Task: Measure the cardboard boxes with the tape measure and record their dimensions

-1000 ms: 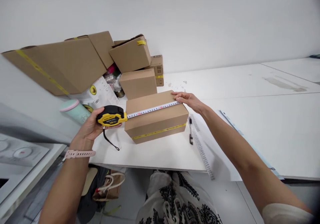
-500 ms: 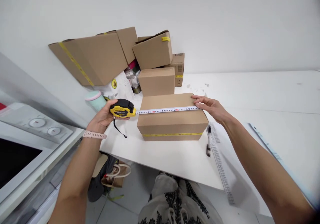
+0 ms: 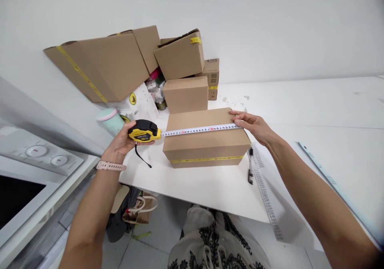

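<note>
A closed cardboard box (image 3: 207, 143) with yellow tape along its front lies on the white table. My left hand (image 3: 123, 141) is wrapped round the yellow and black case of a tape measure (image 3: 144, 132), just left of the box. From the case the white blade (image 3: 198, 130) runs straight across the box top to its right end. There my right hand (image 3: 250, 125) pinches the blade's end with thumb and fingers at the box's right edge. A black strap (image 3: 142, 157) dangles from the case onto the table.
Several cardboard boxes (image 3: 180, 57) are stacked at the back left. A mint cup (image 3: 110, 120) stands behind my left hand. On the right lie a pen (image 3: 251, 165) and printed sheets (image 3: 265, 189). A white appliance (image 3: 39, 157) with knobs is at far left.
The view has shifted slightly. Both hands keep their hold on the tape measure, and the blade stays stretched over the box with little change.
</note>
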The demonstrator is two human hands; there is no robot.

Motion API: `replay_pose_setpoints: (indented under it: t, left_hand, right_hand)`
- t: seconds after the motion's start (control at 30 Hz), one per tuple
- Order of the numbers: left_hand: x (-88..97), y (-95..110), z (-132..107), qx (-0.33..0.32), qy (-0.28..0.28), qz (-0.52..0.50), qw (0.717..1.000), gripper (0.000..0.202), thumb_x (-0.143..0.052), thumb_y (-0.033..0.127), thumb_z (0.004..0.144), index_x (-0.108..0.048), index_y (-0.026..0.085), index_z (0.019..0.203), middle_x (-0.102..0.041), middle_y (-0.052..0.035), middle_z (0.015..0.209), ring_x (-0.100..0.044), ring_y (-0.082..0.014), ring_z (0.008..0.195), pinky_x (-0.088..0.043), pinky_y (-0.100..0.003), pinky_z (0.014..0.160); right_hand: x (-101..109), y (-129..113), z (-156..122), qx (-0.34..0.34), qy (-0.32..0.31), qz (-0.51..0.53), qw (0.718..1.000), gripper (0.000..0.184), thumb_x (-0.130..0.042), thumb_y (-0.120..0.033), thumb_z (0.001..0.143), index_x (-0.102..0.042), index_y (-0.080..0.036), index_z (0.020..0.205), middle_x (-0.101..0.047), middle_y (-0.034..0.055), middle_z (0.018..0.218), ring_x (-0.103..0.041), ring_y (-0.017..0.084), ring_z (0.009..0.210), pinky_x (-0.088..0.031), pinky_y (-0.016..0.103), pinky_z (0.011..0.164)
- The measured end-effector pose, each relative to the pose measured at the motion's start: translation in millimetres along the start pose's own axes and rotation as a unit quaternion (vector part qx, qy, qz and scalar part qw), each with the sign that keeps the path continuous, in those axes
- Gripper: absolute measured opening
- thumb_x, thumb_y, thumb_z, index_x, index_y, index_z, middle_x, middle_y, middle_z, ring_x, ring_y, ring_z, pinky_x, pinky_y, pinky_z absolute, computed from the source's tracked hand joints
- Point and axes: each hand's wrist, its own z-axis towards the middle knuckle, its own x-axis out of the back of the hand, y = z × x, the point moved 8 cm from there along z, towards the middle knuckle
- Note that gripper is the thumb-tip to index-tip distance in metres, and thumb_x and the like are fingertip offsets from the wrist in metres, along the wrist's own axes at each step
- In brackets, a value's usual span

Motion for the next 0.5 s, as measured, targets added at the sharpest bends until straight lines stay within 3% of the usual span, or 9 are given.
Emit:
replay_pose_setpoints:
  t: [0.13,0.23,0.3,0.37,0.43,0.5]
  left_hand:
    - [-1.6,1,-3,0.01,0.006,-0.006,1.0,0.031,-0.06,0.037,0.082,-0.077,0.012,0.091,-0.078,-0.0126,0.078,-0.076,-0.0329,0.075,-0.064,-0.058,0.072]
    - [-11.4,8,-18,-0.001,0.028,-0.002,1.0,0.026,-0.058,0.033,0.083,-0.077,0.016,0.085,-0.079,-0.0074,0.077,-0.076,-0.0302,0.074,-0.065,-0.057,0.073]
    - [-17.7,14,-39,-0.013,0.066,0.003,0.998,0.02,-0.06,0.032,0.081,-0.077,0.021,0.079,-0.079,-0.0032,0.076,-0.076,-0.0324,0.082,-0.065,-0.058,0.078]
    - [-21.0,14,-69,-0.019,0.11,0.008,0.994,0.018,-0.062,0.036,0.077,-0.078,0.027,0.074,-0.08,-0.0023,0.079,-0.074,-0.0383,0.099,-0.063,-0.059,0.086]
    - [-27.0,8,-104,-0.029,0.1,0.024,0.994,0.022,-0.064,0.046,0.075,-0.081,0.033,0.079,-0.081,-0.0002,0.099,-0.067,-0.0428,0.117,-0.06,-0.06,0.094]
    - [-31.7,-13,-136,-0.009,0.068,0.03,0.997,0.027,-0.064,0.057,0.073,-0.081,0.043,0.088,-0.076,0.0066,0.116,-0.059,-0.0434,0.128,-0.054,-0.062,0.104]
  right_hand:
    - [-2,-4,0,0.013,0.001,0.004,1.0,0.036,-0.085,-0.055,0.068,-0.072,-0.023,0.078,-0.059,0.0067,0.145,-0.049,0.032,0.136,-0.037,0.05,0.113]
    - [5,-10,-4,0.014,0.033,-0.038,0.999,0.041,-0.085,-0.058,0.065,-0.072,-0.022,0.081,-0.067,0.0089,0.13,-0.061,0.029,0.114,-0.046,0.047,0.099]
    - [11,-19,-12,-0.003,0.053,-0.104,0.993,0.043,-0.082,-0.061,0.068,-0.071,-0.021,0.079,-0.073,0.0084,0.101,-0.063,0.025,0.091,-0.048,0.043,0.084]
    - [17,-34,-22,-0.017,0.055,-0.149,0.987,0.043,-0.077,-0.062,0.073,-0.069,-0.02,0.074,-0.066,0.0057,0.075,-0.057,0.02,0.073,-0.045,0.039,0.072]
    - [22,-57,-31,0.0,0.059,-0.151,0.987,0.042,-0.075,-0.061,0.077,-0.067,-0.021,0.07,-0.06,0.0038,0.066,-0.051,0.017,0.064,-0.041,0.037,0.065]
    - [30,-85,-35,0.047,0.087,-0.133,0.986,0.038,-0.076,-0.058,0.079,-0.068,-0.021,0.073,-0.059,0.0031,0.066,-0.05,0.016,0.062,-0.04,0.036,0.063]
